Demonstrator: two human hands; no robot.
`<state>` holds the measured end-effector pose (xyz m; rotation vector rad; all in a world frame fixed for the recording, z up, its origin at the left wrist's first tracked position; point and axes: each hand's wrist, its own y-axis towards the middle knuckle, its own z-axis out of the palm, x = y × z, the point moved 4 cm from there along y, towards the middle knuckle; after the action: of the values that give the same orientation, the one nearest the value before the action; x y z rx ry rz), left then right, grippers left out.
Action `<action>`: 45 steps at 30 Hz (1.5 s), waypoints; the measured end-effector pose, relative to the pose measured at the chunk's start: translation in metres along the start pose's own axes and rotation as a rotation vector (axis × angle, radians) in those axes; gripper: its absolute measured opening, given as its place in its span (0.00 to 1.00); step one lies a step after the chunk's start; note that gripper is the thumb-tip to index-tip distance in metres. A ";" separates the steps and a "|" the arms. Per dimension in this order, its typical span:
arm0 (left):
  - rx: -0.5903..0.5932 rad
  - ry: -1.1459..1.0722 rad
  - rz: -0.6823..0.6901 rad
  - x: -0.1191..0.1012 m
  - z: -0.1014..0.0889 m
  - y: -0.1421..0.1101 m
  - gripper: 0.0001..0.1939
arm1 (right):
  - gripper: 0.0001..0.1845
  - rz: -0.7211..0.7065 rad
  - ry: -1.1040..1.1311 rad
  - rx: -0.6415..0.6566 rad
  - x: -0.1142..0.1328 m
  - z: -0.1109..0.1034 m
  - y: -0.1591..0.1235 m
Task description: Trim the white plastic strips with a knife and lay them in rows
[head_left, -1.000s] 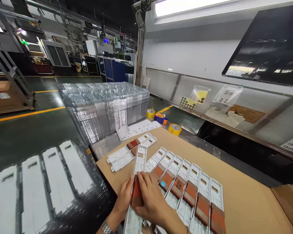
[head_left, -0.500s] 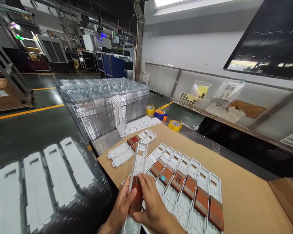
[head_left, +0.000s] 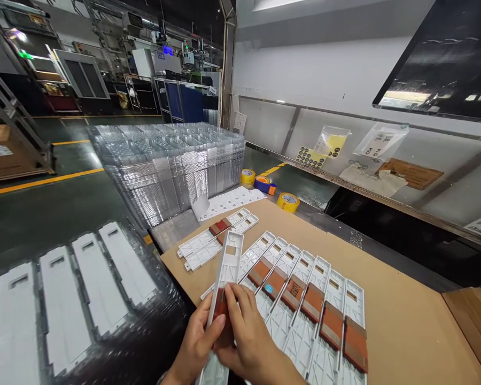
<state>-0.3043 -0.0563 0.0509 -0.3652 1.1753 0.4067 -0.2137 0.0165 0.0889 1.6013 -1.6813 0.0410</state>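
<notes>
My left hand (head_left: 196, 342) and my right hand (head_left: 244, 342) together hold a long white plastic frame (head_left: 226, 267) upright over a cardboard sheet (head_left: 404, 310). The fingers of my right hand press on a reddish-brown pad (head_left: 221, 313) on that frame, and much of the pad is hidden. Just to the right lies a row of several similar white frames (head_left: 304, 305), most carrying brown pads (head_left: 332, 325). Two more frames (head_left: 212, 243) lie further back on the sheet, with a brown pad (head_left: 219, 226) across them.
A tall stack of clear plastic trays (head_left: 164, 166) stands behind the sheet. Several white panels in plastic wrap (head_left: 60, 299) lie to the left. A label sheet (head_left: 232, 202) and tape rolls (head_left: 287, 202) sit at the far edge, with a glass-fronted wall (head_left: 385, 160) at right.
The held frame has turned more upright, and my hands have closed in around its pad. The whole scene sits slightly lower and further left in the view as my head shifts.
</notes>
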 end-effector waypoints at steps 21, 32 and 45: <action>-0.408 -0.158 -0.180 0.002 -0.019 -0.021 0.32 | 0.24 0.663 -0.025 -0.198 -0.047 0.022 0.016; -0.386 0.346 -0.043 -0.074 -0.077 0.047 0.34 | 0.07 0.397 -0.324 0.012 -0.030 0.084 0.031; -0.024 1.254 0.181 0.004 0.012 0.171 0.17 | 0.26 0.700 0.721 -1.284 -0.029 -0.168 -0.098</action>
<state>-0.3770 0.0988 0.0398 -0.5582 2.4382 0.3347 -0.0479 0.1094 0.1402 -0.0151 -1.1274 -0.0878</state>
